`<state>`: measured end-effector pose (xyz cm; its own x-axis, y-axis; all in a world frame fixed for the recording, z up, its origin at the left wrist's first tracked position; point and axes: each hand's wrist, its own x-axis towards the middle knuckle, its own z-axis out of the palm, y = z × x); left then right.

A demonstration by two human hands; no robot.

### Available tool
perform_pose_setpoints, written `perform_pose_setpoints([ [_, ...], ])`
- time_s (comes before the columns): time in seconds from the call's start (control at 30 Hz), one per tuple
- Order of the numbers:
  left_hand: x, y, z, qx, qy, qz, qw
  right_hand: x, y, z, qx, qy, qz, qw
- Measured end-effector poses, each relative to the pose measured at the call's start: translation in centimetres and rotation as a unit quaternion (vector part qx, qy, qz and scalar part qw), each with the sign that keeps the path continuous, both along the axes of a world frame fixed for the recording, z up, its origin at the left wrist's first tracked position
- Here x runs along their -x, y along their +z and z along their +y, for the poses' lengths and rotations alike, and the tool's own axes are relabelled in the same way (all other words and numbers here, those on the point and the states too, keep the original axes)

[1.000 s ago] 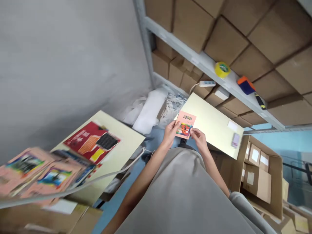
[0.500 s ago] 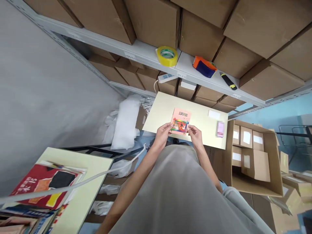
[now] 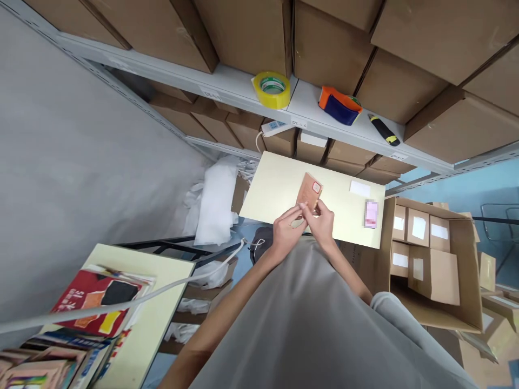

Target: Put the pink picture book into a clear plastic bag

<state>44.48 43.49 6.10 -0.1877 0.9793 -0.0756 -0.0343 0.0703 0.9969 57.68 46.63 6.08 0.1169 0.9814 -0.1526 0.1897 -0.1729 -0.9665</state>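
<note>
The small pink booklet [image 3: 310,193] is held up over the near edge of the cream surface [image 3: 271,192], not resting on it. Half a second ago its colourful cover faced the camera. Now it has been turned, showing a plain back with a small sticker, so the person is checking its other side. The left hand [image 3: 287,233] and right hand [image 3: 323,223] sit close together, fingers pinching the booklet's lower edge. Behind, on the shelf [image 3: 227,81], lie a yellow tape roll [image 3: 272,89] and a marker [image 3: 383,131]. An open carton [image 3: 430,265] stands to the right.
</note>
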Motion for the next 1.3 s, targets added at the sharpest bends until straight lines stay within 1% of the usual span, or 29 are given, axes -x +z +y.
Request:
perform_pose_setpoints([
  [0.03,0.2,0.2,0.0,-0.009,-0.002,0.018,1.0,-0.1,0.0,0.3,0.004,-0.006,0.009,1.0],
  [0.07,0.5,0.2,0.0,-0.01,0.011,0.031,0.999,-0.3,0.0,0.5,0.006,-0.009,0.027,1.0],
  [0.13,1.2,-0.4,0.4,0.011,0.064,0.037,0.997,-0.8,-0.1,1.1,0.013,-0.001,0.085,0.996],
  [0.17,1.5,-0.9,0.7,0.034,0.085,0.021,0.996,-1.0,-0.2,1.3,0.02,0.006,0.115,0.993],
  [0.2,1.7,-1.4,0.9,0.062,0.091,-0.011,0.994,-1.2,-0.3,1.4,0.03,0.014,0.14,0.99],
  [0.23,1.8,-1.9,1.1,0.09,0.084,-0.057,0.991,-1.4,-0.5,1.5,0.042,0.019,0.158,0.986],
  [0.3,1.5,-2.6,1.3,0.13,0.057,-0.147,0.979,-1.5,-0.9,1.5,0.06,0.022,0.181,0.981],
  [0.33,1.3,-2.9,1.4,0.138,0.05,-0.176,0.973,-1.5,-1.2,1.6,0.066,0.022,0.185,0.98],
  [0.4,0.8,-3.2,1.3,0.134,0.063,-0.192,0.97,-1.4,-1.7,1.7,0.074,0.02,0.184,0.98],
  [0.47,0.5,-3.3,1.3,0.117,0.084,-0.173,0.974,-1.4,-2.0,1.9,0.076,0.017,0.17,0.982],
  [0.53,0.5,-3.4,1.3,0.094,0.107,-0.143,0.979,-1.4,-2.0,2.0,0.06,-0.005,0.135,0.989],
  [0.63,0.7,-3.4,1.5,0.052,0.138,-0.081,0.986,-1.0,-1.3,1.7,0.014,-0.058,0.068,0.996],
  [0.7,0.9,-3.0,1.4,0.015,0.14,-0.03,0.99,-0.3,-0.5,1.1,0.007,-0.052,0.061,0.997],
  [0.8,1.0,-2.0,1.1,-0.053,0.095,0.06,0.992,1.4,0.4,0.1,0.026,-0.006,0.1,0.995],
  [0.9,1.0,-1.3,0.7,-0.115,0.032,0.142,0.983,2.3,0.6,-0.2,0.016,0.0,0.123,0.992],
  [0.97,1.1,-1.3,0.6,-0.135,0.006,0.162,0.977,2.0,0.3,0.1,-0.003,-0.001,0.118,0.993],
  [1.0,1.2,-1.5,0.6,-0.132,0.012,0.162,0.978,1.7,0.1,0.4,-0.011,0.005,0.113,0.994],
  [1.03,1.3,-1.9,0.7,-0.119,0.035,0.158,0.98,1.2,-0.2,0.7,-0.017,0.012,0.108,0.994],
  [1.1,1.8,-2.7,1.1,-0.063,0.111,0.123,0.984,0.2,-1.0,1.2,-0.018,0.025,0.101,0.994],
  [1.13,2.0,-3.2,1.3,-0.027,0.141,0.086,0.986,-0.3,-1.3,1.4,-0.015,0.029,0.1,0.994],
  [1.17,2.2,-3.7,1.5,0.007,0.154,0.037,0.987,-0.7,-1.7,1.6,-0.008,0.031,0.102,0.994],
  [1.23,2.3,-4.5,1.8,0.059,0.141,-0.074,0.985,-1.3,-2.3,1.6,0.008,0.033,0.109,0.993],
  [1.3,2.2,-4.9,2.0,0.086,0.126,-0.16,0.975,-1.6,-2.7,1.7,0.021,0.04,0.123,0.991],
])
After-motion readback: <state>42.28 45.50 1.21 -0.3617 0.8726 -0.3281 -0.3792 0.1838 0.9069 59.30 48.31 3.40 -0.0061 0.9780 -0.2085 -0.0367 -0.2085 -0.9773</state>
